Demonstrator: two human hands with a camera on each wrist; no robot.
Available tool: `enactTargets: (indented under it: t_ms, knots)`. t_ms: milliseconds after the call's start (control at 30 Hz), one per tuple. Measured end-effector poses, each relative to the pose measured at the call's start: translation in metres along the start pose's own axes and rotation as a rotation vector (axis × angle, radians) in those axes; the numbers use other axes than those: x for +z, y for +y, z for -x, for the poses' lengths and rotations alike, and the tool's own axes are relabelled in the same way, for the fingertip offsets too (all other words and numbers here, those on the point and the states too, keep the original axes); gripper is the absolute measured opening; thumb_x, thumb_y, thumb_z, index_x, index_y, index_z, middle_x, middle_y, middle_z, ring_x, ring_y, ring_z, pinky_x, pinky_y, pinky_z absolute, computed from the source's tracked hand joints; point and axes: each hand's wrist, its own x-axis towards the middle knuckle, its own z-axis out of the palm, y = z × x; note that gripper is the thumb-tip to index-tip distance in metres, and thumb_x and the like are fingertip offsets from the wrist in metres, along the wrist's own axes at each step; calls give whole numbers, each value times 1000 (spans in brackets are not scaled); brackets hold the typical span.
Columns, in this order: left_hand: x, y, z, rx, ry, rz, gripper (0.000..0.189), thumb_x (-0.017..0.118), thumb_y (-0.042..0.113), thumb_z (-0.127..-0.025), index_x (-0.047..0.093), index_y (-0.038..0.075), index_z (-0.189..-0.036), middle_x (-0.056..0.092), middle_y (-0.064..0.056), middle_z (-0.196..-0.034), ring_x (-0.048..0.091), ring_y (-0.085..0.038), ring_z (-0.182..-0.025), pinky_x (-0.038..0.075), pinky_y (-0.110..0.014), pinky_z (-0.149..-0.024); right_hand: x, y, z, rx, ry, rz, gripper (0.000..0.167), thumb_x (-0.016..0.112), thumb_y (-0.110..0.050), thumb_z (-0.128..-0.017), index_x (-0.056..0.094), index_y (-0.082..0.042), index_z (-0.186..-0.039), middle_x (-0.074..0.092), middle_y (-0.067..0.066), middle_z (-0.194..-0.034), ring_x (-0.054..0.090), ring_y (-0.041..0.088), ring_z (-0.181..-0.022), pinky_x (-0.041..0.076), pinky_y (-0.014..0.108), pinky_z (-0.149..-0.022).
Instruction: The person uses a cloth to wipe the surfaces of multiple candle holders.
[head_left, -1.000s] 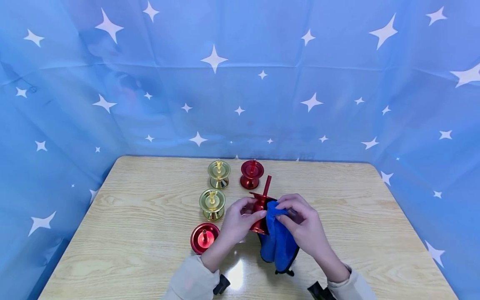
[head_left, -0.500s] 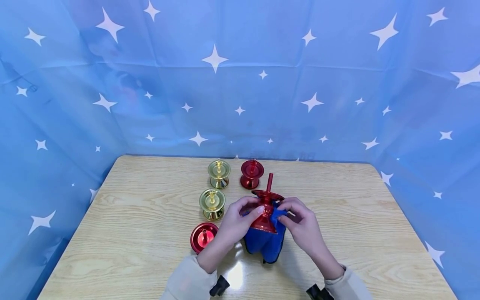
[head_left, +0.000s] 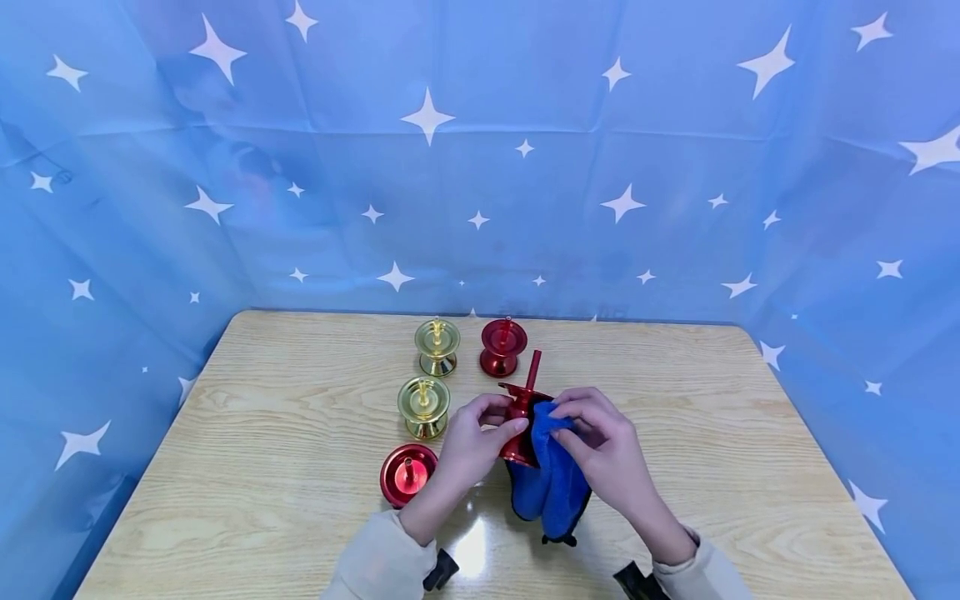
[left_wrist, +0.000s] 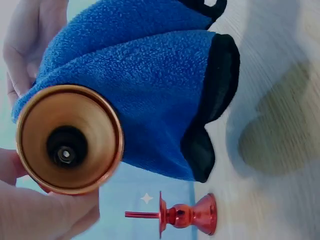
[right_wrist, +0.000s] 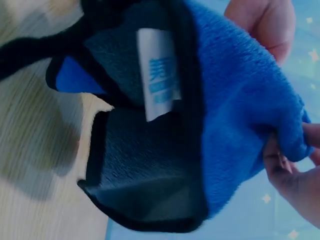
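Candlestick in glossy red, one of five on view (three red, two gold), is held up over the surface, tilted a little, its thin stem pointing upward. The left hand grips it round its waist, thumb on the near side. The right hand pinches a fold of one blue cloth between thumb and fingers, against the red piece's right side. The hands are apart from each other, with the held piece and the cloth between them. Seen from the left wrist, its foot shows a hollow underside (coppery, with a dark centre and a small bright fitting). The cloth hangs below the hands, edged in black; the right wrist view shows its dark grey reverse and one white label printed in blue.

Four others stand upright on the surface: a far gold candlestick, a nearer gold candlestick, a far red candlestick to the right of the far gold one, and a near red candlestick just beside the left forearm. Behind the surface hangs a blue curtain patterned with white stars.
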Motion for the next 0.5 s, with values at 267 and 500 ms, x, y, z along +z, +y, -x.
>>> enactTargets:
  t_ms: [267,500]
  knots:
    - [-4,6,6,-10,-133,147,32,56,12,-91,54,-8,-116,59,-16,-105,57,-23,-96,48,-26,-83,0,11,1,99,29,-3,27,60,22,-73,62,-1,-85,58,13,-99,56,11,-91,51,21,-71]
    - [-1,7,7,5,-70,40,34,65,18,-86,59,-2,-113,61,-14,-104,58,-25,-95,50,-33,-81,3,10,2,129,33,-8,26,62,21,-72,63,-3,-84,59,11,-97,57,12,-90,51,22,-71]
